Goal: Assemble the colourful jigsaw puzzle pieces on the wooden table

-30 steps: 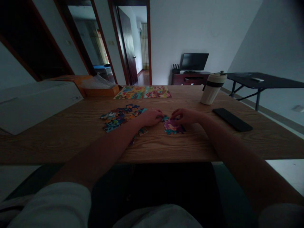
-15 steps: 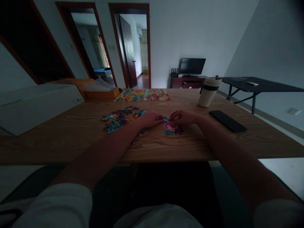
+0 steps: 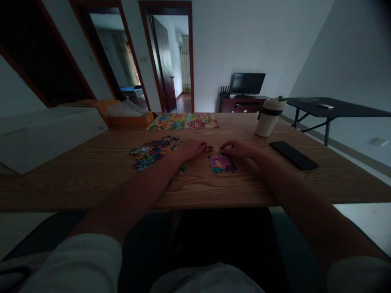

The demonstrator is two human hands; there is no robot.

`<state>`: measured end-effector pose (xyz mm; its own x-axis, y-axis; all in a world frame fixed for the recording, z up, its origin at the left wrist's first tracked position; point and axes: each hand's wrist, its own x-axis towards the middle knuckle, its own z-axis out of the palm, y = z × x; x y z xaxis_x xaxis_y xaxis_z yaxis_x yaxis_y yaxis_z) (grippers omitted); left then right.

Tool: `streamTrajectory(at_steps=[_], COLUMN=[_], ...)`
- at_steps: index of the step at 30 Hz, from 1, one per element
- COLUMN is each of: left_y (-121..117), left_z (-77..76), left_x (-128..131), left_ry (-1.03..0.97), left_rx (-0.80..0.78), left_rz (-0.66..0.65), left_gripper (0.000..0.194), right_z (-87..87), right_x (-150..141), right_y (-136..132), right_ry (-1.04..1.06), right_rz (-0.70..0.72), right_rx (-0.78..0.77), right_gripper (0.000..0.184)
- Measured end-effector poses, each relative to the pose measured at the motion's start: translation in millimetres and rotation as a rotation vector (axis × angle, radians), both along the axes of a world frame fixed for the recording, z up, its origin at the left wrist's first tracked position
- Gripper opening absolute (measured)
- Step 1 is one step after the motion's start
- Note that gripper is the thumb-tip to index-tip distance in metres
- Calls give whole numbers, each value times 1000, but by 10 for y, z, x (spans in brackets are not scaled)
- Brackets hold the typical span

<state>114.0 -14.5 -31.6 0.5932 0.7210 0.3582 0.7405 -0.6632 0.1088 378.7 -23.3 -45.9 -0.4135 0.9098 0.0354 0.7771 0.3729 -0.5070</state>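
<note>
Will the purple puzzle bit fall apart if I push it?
The purple puzzle patch will probably stay together under a gentle push, because its pieces look joined. It looks thin and flat, so it is likely light and may slide easily on the wooden table. If you lift it by one edge, it might bend and come apart.

A person's left hand (image 3: 192,148) and right hand (image 3: 238,149) lie palms down, fingers loosely curled, fingertips angled toward each other and just apart. The bare left forearm (image 3: 131,195) and right forearm (image 3: 293,191) slant inward from pale sleeves (image 3: 73,264).
</note>
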Motion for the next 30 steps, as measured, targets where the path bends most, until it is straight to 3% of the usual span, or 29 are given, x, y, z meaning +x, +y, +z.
streamTrajectory(at_steps=[3,8,11,15,21,26,30], left_y=[30,80,94,48,-58,-76,-104], left_z=[252,778,918,808,525,561,581], left_x=[-189,-808,-1148,-1433,-1576,-1549,-1544], left_ry=[-140,-414,-358,-242,-418,-446,-425], left_rx=[113,270,250,175,31,55,-34], left_rz=[127,364,424,457,566,586,551], left_gripper=[28,25,21,22,22,22,19], right_z=[18,81,100,99,87,87,53], right_x=[-7,-64,-80,-30,42,60,107], right_y=[-26,-92,-95,-65,-52,-43,-3], right_ry=[-9,-74,-111,-126,-100,-118,-95], right_rz=[2,70,107,62,57,49,43], right_rx=[8,-17,-50,-72,-66,-46,-8], right_gripper=[30,44,49,51,46,41,38])
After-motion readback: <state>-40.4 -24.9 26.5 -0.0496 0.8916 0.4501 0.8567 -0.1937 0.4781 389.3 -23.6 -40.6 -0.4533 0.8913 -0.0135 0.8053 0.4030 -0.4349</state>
